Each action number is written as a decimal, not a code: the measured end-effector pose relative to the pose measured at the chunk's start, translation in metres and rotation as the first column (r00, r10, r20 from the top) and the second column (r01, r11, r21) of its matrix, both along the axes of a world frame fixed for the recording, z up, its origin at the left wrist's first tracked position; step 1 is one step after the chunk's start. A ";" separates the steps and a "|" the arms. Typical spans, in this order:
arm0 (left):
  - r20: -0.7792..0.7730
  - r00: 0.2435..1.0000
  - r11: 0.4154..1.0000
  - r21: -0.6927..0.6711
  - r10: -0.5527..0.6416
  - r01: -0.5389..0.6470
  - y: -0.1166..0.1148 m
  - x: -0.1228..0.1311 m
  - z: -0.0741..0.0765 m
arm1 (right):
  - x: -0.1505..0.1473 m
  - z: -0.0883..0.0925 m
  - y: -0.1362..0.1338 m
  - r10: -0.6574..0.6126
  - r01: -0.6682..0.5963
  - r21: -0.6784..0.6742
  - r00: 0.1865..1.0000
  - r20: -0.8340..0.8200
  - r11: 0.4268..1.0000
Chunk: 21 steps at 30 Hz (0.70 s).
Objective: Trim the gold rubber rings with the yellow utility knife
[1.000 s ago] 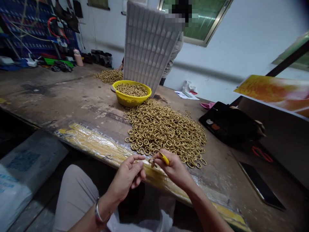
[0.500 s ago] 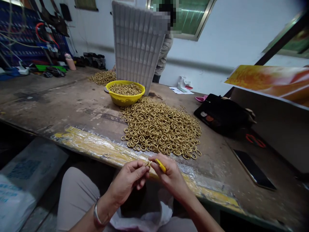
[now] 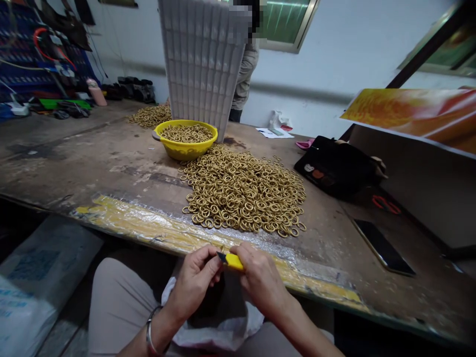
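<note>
In my right hand (image 3: 260,275) is a yellow utility knife (image 3: 234,262), its dark blade pointing left. Its tip meets the fingers of my left hand (image 3: 199,272), which pinch a small brass-coloured ring (image 3: 222,249), mostly hidden behind the blade and fingertips. Both hands are above my lap, just in front of the table edge. Beyond them a wide heap of the same rings (image 3: 247,191) lies on the table. A white bag (image 3: 211,334) hangs open on my lap below my hands.
A yellow bowl (image 3: 186,148) full of rings stands behind the heap, before a tall grey ribbed tray (image 3: 201,64). Another person (image 3: 245,74) stands behind it. On the right lie a black bag (image 3: 330,166) and a phone (image 3: 383,248). Yellow tape (image 3: 141,220) covers the table edge.
My right hand has turned the knife so that its blade now points left at the ring in my left fingers. The view has shifted slightly.
</note>
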<state>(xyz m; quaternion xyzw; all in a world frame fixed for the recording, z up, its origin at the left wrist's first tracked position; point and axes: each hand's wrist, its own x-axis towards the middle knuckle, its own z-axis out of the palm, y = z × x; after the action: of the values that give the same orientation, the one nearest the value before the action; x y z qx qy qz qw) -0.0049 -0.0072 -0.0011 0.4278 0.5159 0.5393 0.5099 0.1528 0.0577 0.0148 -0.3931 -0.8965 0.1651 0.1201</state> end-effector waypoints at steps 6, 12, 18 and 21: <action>-0.089 0.996 0.997 0.076 -0.019 0.026 -0.009 0.001 0.011 | -0.001 -0.006 0.012 -0.076 0.072 0.053 0.994 0.082 0.996; -0.070 0.987 0.946 0.283 -0.143 0.157 -0.021 -0.001 0.023 | 0.010 -0.001 0.044 -0.239 0.228 -0.112 0.965 -0.105 0.967; 0.095 0.991 0.972 0.221 -0.099 0.076 -0.010 0.000 0.002 | -0.005 0.008 0.013 -0.303 -0.323 -0.799 0.801 -0.516 0.508; 0.036 0.996 0.980 0.186 -0.080 0.072 -0.009 -0.001 -0.004 | -0.010 0.003 0.007 -0.434 -0.374 -0.831 0.722 -0.540 0.411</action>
<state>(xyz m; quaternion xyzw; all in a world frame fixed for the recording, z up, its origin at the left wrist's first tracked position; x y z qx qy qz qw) -0.0062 -0.0157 -0.0051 0.4807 0.4358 0.5742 0.4994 0.1432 0.0645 0.0180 -0.3173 -0.5330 0.7545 0.2145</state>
